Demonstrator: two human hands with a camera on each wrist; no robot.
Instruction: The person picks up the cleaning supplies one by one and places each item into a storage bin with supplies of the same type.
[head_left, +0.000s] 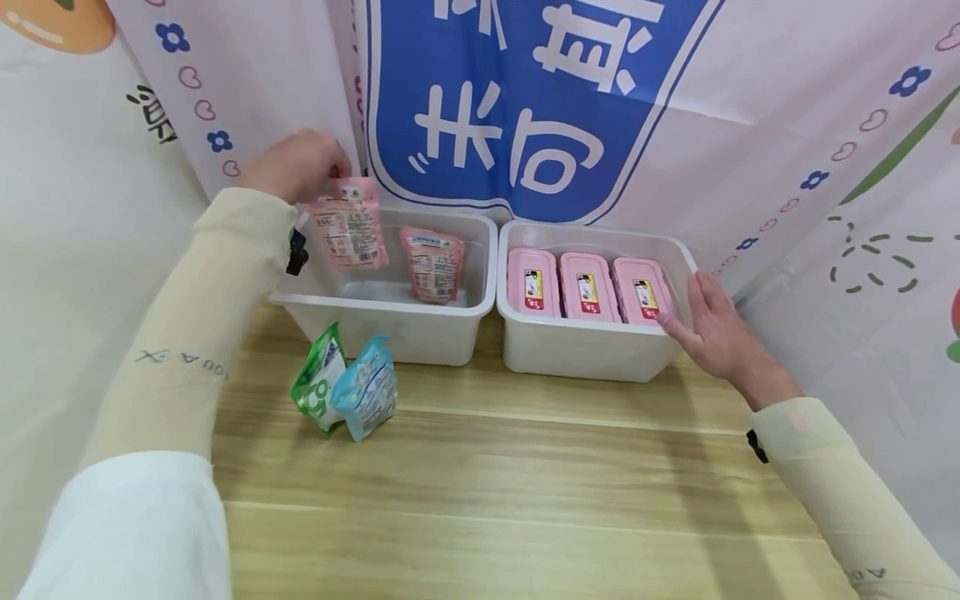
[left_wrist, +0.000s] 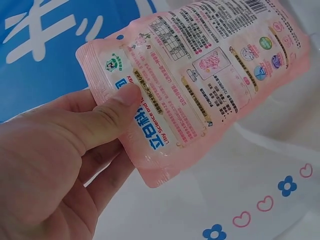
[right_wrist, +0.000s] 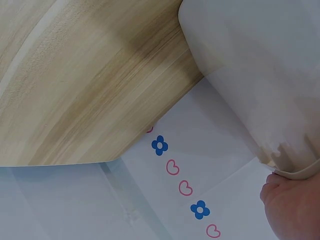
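In the head view my left hand (head_left: 300, 165) pinches a pink printed pouch (head_left: 347, 225) by its end edge. The pouch hangs over the left white bin (head_left: 375, 325). The left wrist view shows my thumb across the pouch (left_wrist: 200, 85), with fingers behind it. A second pink pouch (head_left: 435, 265) stands inside that bin. My right hand (head_left: 712, 329) rests on the right corner of the other white bin (head_left: 585, 354), thumb extended near a pink box. In the right wrist view only part of that hand (right_wrist: 292, 207) shows, at the bin's rim.
Three pink lidded boxes (head_left: 590, 286) stand in the right bin. On the wooden table (head_left: 525, 483), in front of the left bin, are a green-and-white pouch (head_left: 321, 379) and a light-blue pouch (head_left: 367, 390). A printed cloth (head_left: 645, 150) hangs behind the bins.
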